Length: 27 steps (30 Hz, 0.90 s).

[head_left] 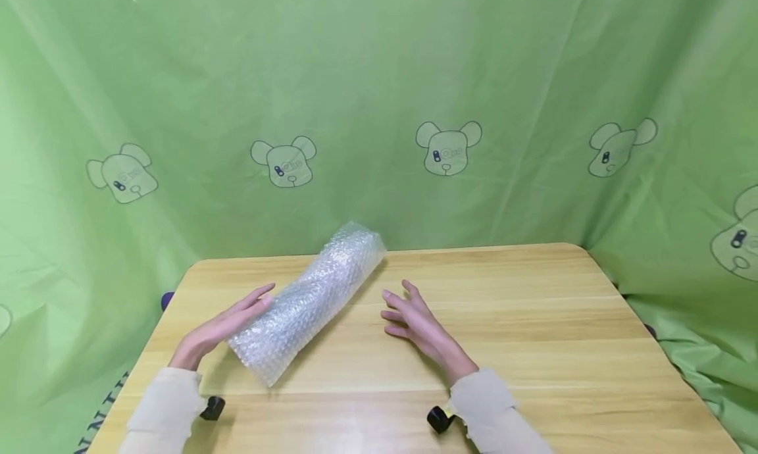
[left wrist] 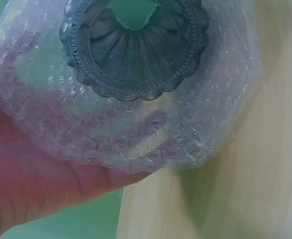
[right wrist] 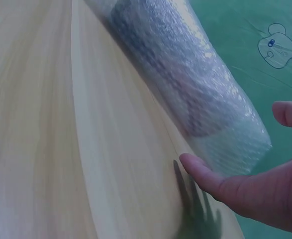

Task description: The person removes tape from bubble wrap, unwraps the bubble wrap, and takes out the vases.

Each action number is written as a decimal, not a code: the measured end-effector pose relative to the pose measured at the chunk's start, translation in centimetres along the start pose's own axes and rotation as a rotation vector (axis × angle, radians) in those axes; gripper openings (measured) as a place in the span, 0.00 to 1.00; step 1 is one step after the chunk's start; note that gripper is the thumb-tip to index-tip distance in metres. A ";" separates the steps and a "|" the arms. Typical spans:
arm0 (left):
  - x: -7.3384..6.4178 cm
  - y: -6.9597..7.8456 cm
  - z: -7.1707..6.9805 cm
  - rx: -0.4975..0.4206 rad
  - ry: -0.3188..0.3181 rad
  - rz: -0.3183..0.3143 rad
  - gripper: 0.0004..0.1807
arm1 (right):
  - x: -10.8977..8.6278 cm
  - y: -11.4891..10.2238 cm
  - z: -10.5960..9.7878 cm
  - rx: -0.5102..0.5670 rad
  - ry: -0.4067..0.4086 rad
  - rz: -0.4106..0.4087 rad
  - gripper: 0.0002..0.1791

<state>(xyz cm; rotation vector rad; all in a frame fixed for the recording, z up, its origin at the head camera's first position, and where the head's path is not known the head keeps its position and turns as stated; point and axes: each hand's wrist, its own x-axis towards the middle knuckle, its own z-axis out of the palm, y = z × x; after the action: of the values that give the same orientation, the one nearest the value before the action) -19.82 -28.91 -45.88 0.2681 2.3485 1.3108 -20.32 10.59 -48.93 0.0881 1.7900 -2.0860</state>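
A bubble-wrapped roll [head_left: 314,296] lies slantwise on the table. Inside its near end, the left wrist view shows the round scalloped rim of a clear ribbed glass piece [left wrist: 136,82], perhaps a vase; the rest of the glass is hidden by the wrap. My left hand [head_left: 227,319] rests along the roll's left side, its fingers extended against the bubble wrap [left wrist: 121,134]. My right hand [head_left: 417,319] is held to the right of the roll, apart from it, fingers spread and slightly bent with nothing in them. In the right wrist view its thumb [right wrist: 203,172] overlaps the roll's far end.
The wood-grain table [head_left: 533,322] extends to both sides, with rounded far corners. A green cloth [head_left: 379,79] printed with bear heads hangs behind and at the sides. Small black devices [head_left: 213,408] are fixed at both wrists, by the pale sleeves.
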 end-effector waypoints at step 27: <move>1.1 -0.3 0.0 -0.132 -0.099 0.004 0.39 | 4.0 -0.4 5.7 0.211 -0.026 0.078 0.62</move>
<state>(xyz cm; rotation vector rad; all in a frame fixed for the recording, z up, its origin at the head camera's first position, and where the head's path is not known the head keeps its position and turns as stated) -20.85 -28.68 -46.42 0.2898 2.1702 1.4140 -22.94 4.12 -48.71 0.1845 1.5218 -2.2019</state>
